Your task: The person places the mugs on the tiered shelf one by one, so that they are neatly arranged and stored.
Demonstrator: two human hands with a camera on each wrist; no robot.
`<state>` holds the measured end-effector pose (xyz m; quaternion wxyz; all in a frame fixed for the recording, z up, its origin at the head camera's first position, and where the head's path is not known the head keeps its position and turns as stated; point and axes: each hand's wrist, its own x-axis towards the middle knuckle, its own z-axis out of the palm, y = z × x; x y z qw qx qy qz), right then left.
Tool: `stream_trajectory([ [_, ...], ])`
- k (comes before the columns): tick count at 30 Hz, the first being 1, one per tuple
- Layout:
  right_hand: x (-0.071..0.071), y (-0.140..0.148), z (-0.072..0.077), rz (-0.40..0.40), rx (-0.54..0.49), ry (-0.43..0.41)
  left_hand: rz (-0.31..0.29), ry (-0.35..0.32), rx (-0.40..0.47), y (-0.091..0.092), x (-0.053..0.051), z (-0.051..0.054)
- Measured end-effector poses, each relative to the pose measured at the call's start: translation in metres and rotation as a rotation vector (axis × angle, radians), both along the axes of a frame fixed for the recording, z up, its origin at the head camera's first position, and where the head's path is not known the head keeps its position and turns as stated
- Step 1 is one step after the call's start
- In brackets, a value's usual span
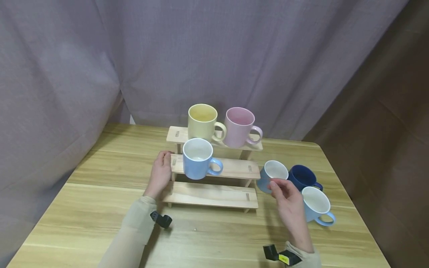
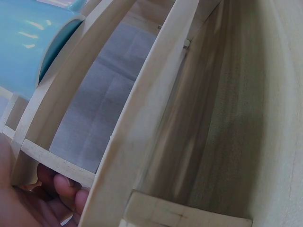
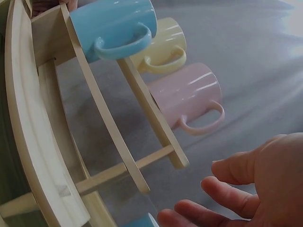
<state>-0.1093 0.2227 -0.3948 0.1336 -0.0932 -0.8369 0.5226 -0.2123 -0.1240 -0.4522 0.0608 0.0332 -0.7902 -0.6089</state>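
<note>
A three-step wooden rack (image 1: 211, 194) stands on the table. On its top step are a yellow mug (image 1: 202, 123) and a pink mug (image 1: 238, 128); a light blue mug (image 1: 197, 160) sits on the left of the middle step. My left hand (image 1: 160, 175) grips the left end of the middle step, its fingers curled under the wood in the left wrist view. My right hand (image 1: 289, 203) holds nothing, fingers loosely bent, above the table just in front of another light blue mug (image 1: 263, 181) right of the rack.
A dark blue mug (image 1: 302, 178) and a further light blue mug (image 1: 315, 204) stand at the right, beside my right hand. A grey curtain (image 1: 214, 56) hangs behind the table, and a brown one (image 1: 385, 149) is on the right.
</note>
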Motion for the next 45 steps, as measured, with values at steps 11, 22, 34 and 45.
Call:
stream_trajectory([
  [11, 0.006, 0.015, -0.002, -0.070, 0.023, -0.003, 0.005, 0.001, -0.020, 0.000, 0.001, -0.001],
  [22, 0.011, 0.030, -0.003, -0.121, 0.029, -0.035, 0.003, 0.007, -0.024, 0.001, 0.001, 0.003],
  [34, 0.016, 0.044, -0.005, -0.203, 0.024, -0.003, 0.009, 0.015, -0.027, 0.000, 0.000, 0.002],
  [45, 0.021, 0.053, -0.004, -0.284, 0.011, 0.022, 0.011, -0.004, -0.025, 0.001, 0.002, 0.003],
])
